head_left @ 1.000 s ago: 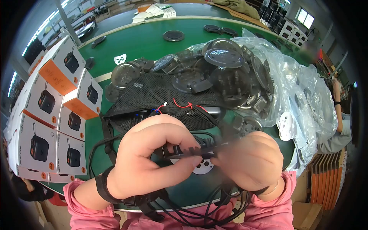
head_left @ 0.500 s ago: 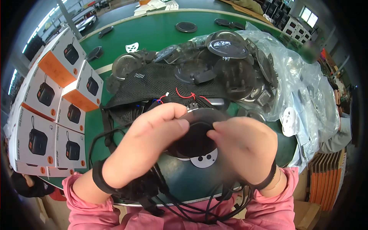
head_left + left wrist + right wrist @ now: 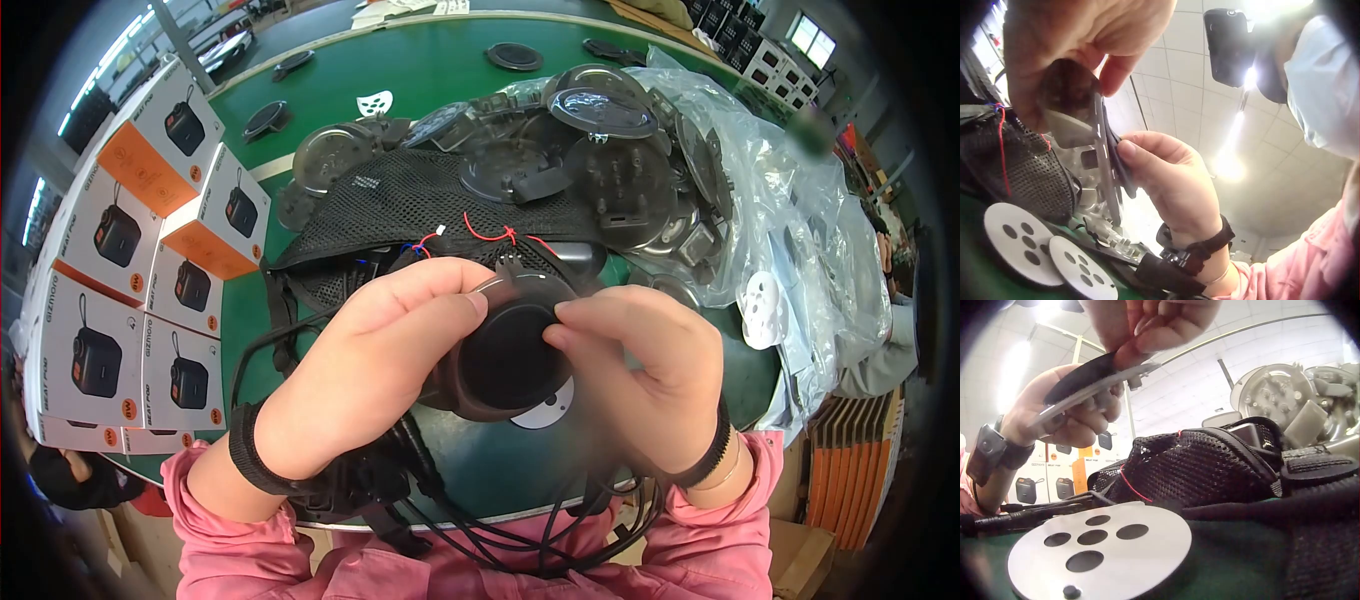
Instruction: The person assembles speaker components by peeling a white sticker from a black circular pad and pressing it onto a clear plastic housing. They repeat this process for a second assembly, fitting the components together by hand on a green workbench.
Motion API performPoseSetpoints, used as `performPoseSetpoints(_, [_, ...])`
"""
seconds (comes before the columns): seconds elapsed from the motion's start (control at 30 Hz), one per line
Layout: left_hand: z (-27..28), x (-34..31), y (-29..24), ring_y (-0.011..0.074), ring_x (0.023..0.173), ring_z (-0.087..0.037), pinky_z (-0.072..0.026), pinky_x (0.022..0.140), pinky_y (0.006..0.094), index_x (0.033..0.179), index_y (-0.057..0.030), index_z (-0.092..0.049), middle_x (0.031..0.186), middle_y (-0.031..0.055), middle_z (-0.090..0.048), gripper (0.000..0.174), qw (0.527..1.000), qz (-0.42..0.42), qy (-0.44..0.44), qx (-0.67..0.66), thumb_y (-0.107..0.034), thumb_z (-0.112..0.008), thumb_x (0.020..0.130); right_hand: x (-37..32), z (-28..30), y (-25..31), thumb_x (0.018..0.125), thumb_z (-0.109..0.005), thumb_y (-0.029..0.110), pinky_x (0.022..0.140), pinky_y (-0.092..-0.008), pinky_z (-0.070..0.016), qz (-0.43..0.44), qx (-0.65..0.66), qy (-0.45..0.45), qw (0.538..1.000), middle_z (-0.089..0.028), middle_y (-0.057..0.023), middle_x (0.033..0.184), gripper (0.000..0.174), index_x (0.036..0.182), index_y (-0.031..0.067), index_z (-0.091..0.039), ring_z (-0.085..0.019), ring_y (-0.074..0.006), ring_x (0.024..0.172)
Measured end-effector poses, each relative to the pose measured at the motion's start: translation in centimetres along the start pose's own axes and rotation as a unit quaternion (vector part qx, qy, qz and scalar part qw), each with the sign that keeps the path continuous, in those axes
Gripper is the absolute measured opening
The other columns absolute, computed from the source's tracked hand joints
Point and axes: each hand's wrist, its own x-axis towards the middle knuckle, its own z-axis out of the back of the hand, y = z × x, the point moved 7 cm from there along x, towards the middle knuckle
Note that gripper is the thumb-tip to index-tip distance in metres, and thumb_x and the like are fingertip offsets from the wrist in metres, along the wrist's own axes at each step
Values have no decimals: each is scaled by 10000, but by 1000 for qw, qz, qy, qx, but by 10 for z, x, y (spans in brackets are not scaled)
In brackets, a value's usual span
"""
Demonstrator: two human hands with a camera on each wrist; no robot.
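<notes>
My left hand (image 3: pixel 365 365) grips a round, dark translucent plastic part (image 3: pixel 1110 181) by its edge, the fingers behind it and the thumb at its rim. A thin black round pad (image 3: pixel 512 355) lies against the face of this part. Thumb and forefinger of my right hand (image 3: pixel 655 375) pinch the pad's edge; in the left wrist view its lower edge stands a little off the plastic. Both pieces are held tilted above the table. Below them lie white discs with round holes (image 3: pixel 1154 550), partly hidden in the head view.
A black mesh bag (image 3: pixel 390 225) with red ties lies just beyond my hands. Behind it are piled similar translucent parts (image 3: pixel 620 185) beside clear plastic wrapping (image 3: pixel 790 225). White and orange boxes (image 3: pixel 110 240) are stacked at left. Black cables (image 3: pixel 500 545) run along the near edge.
The round part has turned from edge-on to face-up towards the head camera. My right hand, blurred earlier, has come to pinch the black pad's edge; the left keeps its grip.
</notes>
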Motion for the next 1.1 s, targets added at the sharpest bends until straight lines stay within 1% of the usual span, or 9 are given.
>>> performPoseSetpoints(0.23, [-1,0,2,132,887,-562,-423,813,248,1042,50,-529,968,85,-596,262,1000,7,5,-15,-80,-432,837,0,1,-1,671,-674,29,509,-302,-428,-6,-22,7,1000,-549,-73,654,158,807,28,-594,-534,-224,547])
performPoseSetpoints(0.53, [0,3,6,139,893,-561,-422,820,254,1029,45,-537,970,87,-598,251,999,-13,4,-39,-83,-439,836,0,2,-4,683,-685,50,468,-252,-422,-29,-9,-2,1000,-556,-64,648,151,811,38,-605,-549,-163,517])
performPoseSetpoints(0.73, [1,3,10,140,894,-560,-419,822,255,1028,41,-544,975,87,-595,244,998,-32,-19,-50,-83,-442,843,-8,-3,-19,686,-686,33,469,-222,-424,-140,86,-5,986,-569,-58,659,132,792,22,-609,-552,-122,502])
performPoseSetpoints(0.8, [1,3,8,141,905,-555,-416,825,257,1029,39,-547,977,89,-595,243,998,-52,-24,-33,-81,-442,846,-15,-8,-31,687,-687,28,469,-211,-424,-237,181,-9,954,-573,-56,657,142,807,16,-612,-558,-113,505])
performPoseSetpoints(0.83, [1,3,9,141,905,-555,-416,825,257,1029,39,-547,977,89,-595,243,998,-51,-24,-33,-81,-442,846,-14,-7,-31,687,-687,28,469,-211,-424,-238,181,-9,954,-573,-56,657,142,807,16,-612,-558,-113,505])
performPoseSetpoints(0.9, [2,4,9,143,916,-551,-412,829,260,1031,38,-549,981,92,-594,248,998,-49,-28,-25,-90,-447,844,-2,0,-13,668,-699,25,472,-222,-413,-92,44,13,995,-543,-44,668,153,798,21,-617,-535,-124,519])
performPoseSetpoints(0.93, [2,5,9,143,916,-551,-412,829,260,1031,38,-549,981,92,-594,248,998,-49,-28,-24,-90,-447,844,-1,2,-15,668,-699,25,472,-222,-413,-93,43,12,995,-543,-44,668,153,798,21,-617,-535,-124,519])
performPoseSetpoints(1.0, [2,5,7,87,882,-544,-438,778,221,1064,26,-534,972,47,-593,234,998,-46,7,-43,-90,-436,886,1,8,-2,643,-711,19,492,-229,-400,24,-17,-24,999,-498,-44,723,185,791,31,-601,-497,-137,546])
performPoseSetpoints(1.1, [1,5,6,100,883,-549,-435,784,228,1059,36,-536,972,57,-595,252,998,-31,13,-58,-100,-433,874,4,10,-4,615,-718,4,524,-227,-387,-4,-10,-28,1000,-454,-43,772,263,831,48,-574,-470,-138,595])
